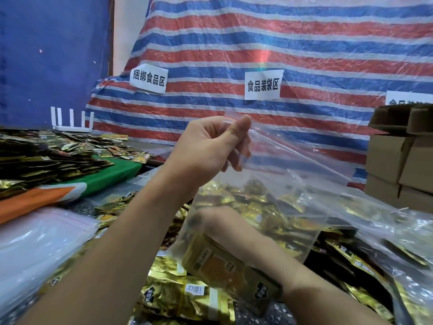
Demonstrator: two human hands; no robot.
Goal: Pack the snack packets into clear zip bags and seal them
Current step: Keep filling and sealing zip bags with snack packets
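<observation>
- Behind it all hangs the red, white and blue striped tarp (281, 43), two white paper labels (263, 85) stuck on.
- Gold snack packets (269, 207) heaped across the table; cardboard boxes (398, 158) stacked at right.
- Clear zip bag (293, 184) held up over the heap, mouth wide.
- Left hand (210, 141) pinches the bag's top edge, thumb over fingers.
- Right hand (210, 221) is inside the bag, gripping a stack of gold packets (220, 263).
</observation>
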